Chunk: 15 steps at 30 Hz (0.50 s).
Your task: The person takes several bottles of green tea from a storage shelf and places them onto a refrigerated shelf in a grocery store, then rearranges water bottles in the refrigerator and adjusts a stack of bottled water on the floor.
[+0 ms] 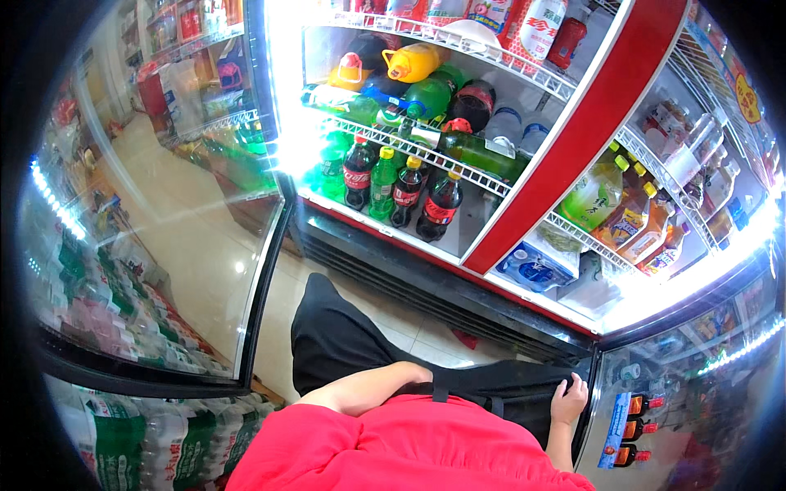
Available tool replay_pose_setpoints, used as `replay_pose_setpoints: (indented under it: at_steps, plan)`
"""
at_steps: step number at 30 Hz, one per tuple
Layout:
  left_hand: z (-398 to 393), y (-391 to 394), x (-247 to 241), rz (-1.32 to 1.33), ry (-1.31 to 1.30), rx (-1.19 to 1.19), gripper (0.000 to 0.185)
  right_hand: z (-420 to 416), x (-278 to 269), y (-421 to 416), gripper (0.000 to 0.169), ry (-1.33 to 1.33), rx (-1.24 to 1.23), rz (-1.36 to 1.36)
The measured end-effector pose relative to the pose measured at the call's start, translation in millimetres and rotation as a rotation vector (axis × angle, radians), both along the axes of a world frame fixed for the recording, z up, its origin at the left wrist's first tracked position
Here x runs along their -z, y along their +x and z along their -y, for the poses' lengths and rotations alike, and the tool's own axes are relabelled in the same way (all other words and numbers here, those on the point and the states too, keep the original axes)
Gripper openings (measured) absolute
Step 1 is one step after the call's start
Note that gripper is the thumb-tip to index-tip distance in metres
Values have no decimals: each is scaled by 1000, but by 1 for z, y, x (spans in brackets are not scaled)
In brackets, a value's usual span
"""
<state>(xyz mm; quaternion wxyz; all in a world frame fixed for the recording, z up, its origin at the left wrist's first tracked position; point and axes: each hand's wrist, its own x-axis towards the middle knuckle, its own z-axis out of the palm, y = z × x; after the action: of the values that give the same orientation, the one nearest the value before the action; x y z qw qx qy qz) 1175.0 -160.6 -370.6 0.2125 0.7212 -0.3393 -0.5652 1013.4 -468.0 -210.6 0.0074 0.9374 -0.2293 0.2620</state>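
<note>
Before me stands a lit red-framed drinks fridge (pixel 571 135) with both glass doors swung wide. My right hand (pixel 570 399), fingers slightly bent and parted, is on or just over my black trousers, beside the edge of the right glass door (pixel 681 405); nothing shows in it. My left forearm lies across my waist, and the left hand (pixel 415 372) is mostly tucked out of sight there. On the fridge floor several bottles stand upright, among them a cola bottle (pixel 440 208) and a green soda bottle (pixel 383 184). Bottles lie on the wire shelf (pixel 417 150) above.
The left glass door (pixel 153 215) stands open beside me. Shrink-wrapped water bottles (pixel 166 436) are stacked at lower left. In the right bay are a green tea bottle (pixel 591 196) and, lower down, a blue-and-white package (pixel 534 267). A small red scrap (pixel 465 338) lies on the tiled floor.
</note>
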Motion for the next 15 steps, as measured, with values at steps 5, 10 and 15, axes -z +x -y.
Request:
replay_pose_setpoints:
  at_steps: [5, 10, 15]
  plan:
    - [-4, 16, -29, 68, -163, 47, 35, -44, -14, 25, 39, -54, -216, -384]
    - [1, 11, -45, 124, -113, -7, 32, -36, 47, 57, 16, 108, -338, -432]
    - [14, -2, -22, 310, -109, 109, 31, -118, 5, 103, 23, 1158, -705, -518]
